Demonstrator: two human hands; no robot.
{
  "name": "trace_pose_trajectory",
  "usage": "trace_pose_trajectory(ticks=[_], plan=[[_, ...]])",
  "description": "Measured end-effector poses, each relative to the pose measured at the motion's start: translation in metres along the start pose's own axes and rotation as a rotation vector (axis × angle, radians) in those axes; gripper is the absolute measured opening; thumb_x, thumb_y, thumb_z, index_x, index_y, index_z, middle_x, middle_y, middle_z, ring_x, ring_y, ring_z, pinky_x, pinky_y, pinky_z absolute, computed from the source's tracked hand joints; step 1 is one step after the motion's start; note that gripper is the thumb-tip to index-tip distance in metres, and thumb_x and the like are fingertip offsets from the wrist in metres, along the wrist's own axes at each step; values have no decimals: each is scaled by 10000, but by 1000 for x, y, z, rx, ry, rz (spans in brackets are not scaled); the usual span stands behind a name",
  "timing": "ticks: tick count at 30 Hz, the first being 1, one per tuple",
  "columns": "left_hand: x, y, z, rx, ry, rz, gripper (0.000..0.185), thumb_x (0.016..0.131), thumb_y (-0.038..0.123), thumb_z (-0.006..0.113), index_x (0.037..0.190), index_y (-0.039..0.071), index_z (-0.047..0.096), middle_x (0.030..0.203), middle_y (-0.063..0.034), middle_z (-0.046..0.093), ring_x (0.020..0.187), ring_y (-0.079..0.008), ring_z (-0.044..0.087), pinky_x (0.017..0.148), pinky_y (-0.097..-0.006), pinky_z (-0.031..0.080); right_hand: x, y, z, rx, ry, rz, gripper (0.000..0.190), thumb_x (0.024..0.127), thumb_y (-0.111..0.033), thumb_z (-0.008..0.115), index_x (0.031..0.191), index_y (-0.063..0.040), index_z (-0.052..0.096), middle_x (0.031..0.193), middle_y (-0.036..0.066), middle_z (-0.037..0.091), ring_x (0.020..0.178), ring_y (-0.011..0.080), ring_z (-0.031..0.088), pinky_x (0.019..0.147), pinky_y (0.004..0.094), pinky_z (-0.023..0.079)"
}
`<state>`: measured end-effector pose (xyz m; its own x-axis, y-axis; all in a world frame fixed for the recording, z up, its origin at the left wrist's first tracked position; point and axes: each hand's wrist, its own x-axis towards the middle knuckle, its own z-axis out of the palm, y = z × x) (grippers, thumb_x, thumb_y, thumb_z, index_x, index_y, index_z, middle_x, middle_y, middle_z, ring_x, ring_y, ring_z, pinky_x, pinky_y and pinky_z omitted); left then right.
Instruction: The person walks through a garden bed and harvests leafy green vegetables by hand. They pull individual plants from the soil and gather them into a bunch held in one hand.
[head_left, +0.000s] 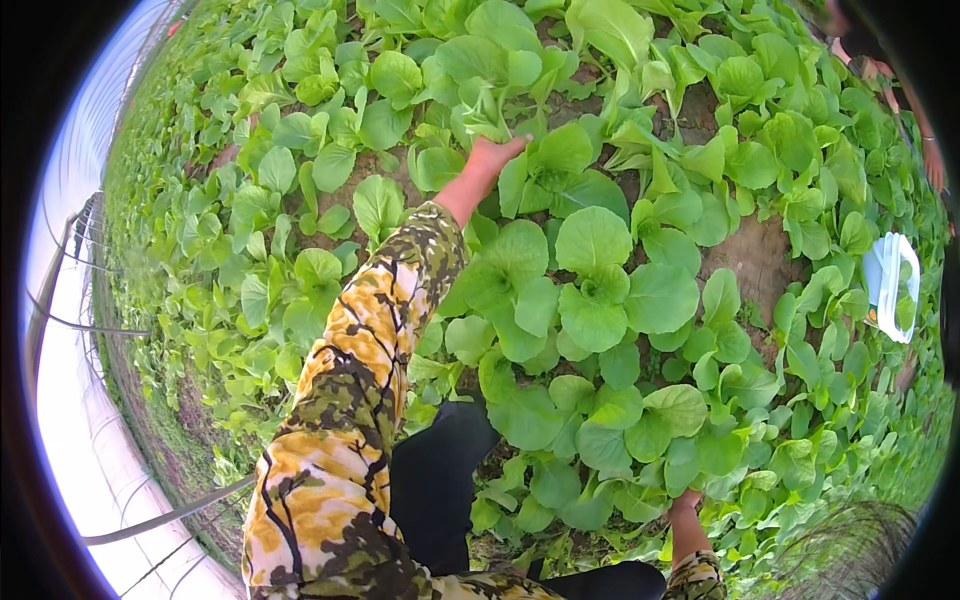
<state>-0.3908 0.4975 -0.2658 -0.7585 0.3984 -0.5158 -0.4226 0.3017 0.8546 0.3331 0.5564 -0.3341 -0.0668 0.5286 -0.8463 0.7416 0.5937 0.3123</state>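
Observation:
My left hand (491, 159), at the end of a patterned sleeve, reaches up into the leafy greens. It is closed around the pale stems of a leafy green plant (486, 116), whose leaves spread above the fingers. At the lower right, my right hand (684, 504) is low among the plants, its fingers mostly hidden by leaves, so its hold cannot be told. Broad-leaved green plants (594, 240) grow between the two hands. Several uprooted-looking greens (664, 82) lean over the others at the top.
Bare soil (754, 259) shows between plants. A pale blue and white plastic bag (892, 285) lies at the right. Another person's hand (932, 165) and arms show at the upper right rim. Greenhouse film and a metal pipe (169, 514) run along the left.

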Motion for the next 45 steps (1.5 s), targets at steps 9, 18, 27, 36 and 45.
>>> trace_pose_trajectory(ticks=[9,18,27,36,45], plan=[[-1,-17,-47,-248,111,314,335,791,277,727,983,47,579,893,-28,615,760,-128,553,673,-289,460,2,-15,6,-47,69,-80,678,587,-401,759,1180,-200,501,1186,34,525,1087,206,529,886,329,451],[-143,68,-10,82,64,779,260,933,298,513,982,62,609,921,-44,655,761,-95,576,685,-236,460,12,6,22,-133,189,-55,707,470,-371,853,1092,-195,567,1084,37,589,1005,208,587,826,334,495],[-65,37,92,63,-412,39,408,949,363,359,1098,84,616,881,-19,616,648,-113,539,556,-203,410,-1,-29,-9,158,223,33,350,557,-276,800,852,-150,660,872,88,664,794,256,655,672,361,537],[-34,3,-13,76,108,79,464,881,420,473,1094,15,544,943,-130,606,707,-240,650,585,-331,527,-4,-23,-6,129,306,-47,275,602,-275,752,816,-127,662,810,93,660,762,269,654,654,372,531],[-69,30,11,-141,177,368,324,925,334,446,1039,76,606,971,-64,668,784,-148,579,670,-311,453,-7,-20,-8,134,276,-39,369,629,-302,738,944,-130,652,925,101,657,827,285,651,688,381,536]])
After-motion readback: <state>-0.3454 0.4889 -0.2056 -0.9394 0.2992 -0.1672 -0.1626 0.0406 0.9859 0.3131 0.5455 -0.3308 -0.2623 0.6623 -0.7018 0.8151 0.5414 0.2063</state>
